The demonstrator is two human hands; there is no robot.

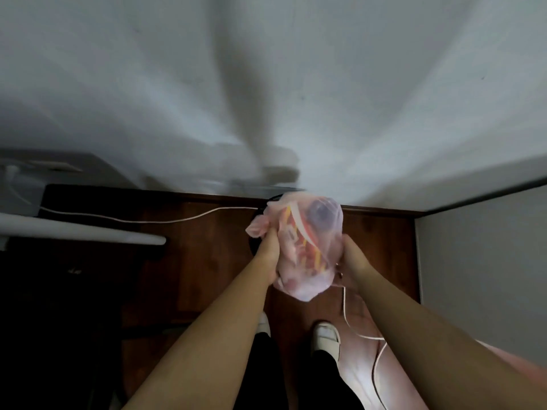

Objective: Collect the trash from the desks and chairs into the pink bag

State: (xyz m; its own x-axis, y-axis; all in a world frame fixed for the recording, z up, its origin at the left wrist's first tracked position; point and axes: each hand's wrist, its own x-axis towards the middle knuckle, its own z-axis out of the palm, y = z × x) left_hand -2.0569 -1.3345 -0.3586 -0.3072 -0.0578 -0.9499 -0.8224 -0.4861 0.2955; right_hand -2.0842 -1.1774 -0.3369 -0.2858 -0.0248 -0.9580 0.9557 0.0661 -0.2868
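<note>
Pink bag: we are seeing the pink bag point(307, 255) held up in the air between both hands, above the wooden floor point(207, 261) and close to the foot of the white wall point(296, 84). It is bulging, and its top is bunched into a twisted tuft at the upper left.
Left hand: we are finding the left hand point(268, 251) gripping the bag's left side just under that tuft, its fingers curled tight into the plastic.
Right hand: we are seeing the right hand point(352, 255) cupping the bag's right side. Its fingers are wrapping behind the plastic, so we are making out little of them.
Contents: through the thin plastic we are making out orange, yellow and white wrappers point(302, 232) and a dark bluish round thing point(324, 211) near the top. The rest is too blurred for us to tell.
Cables: we are tracing one white cable point(148, 219) running along the floor at the left towards the bag, and another white cable point(367, 335) curling over the floor under the right forearm.
Feet: we are looking down on a white slipper point(327, 335) below the bag, with black trouser legs point(331, 380) beneath it.
Desk: at the left we are seeing a white desk edge point(88, 233) jutting in, well apart from the bag.
</note>
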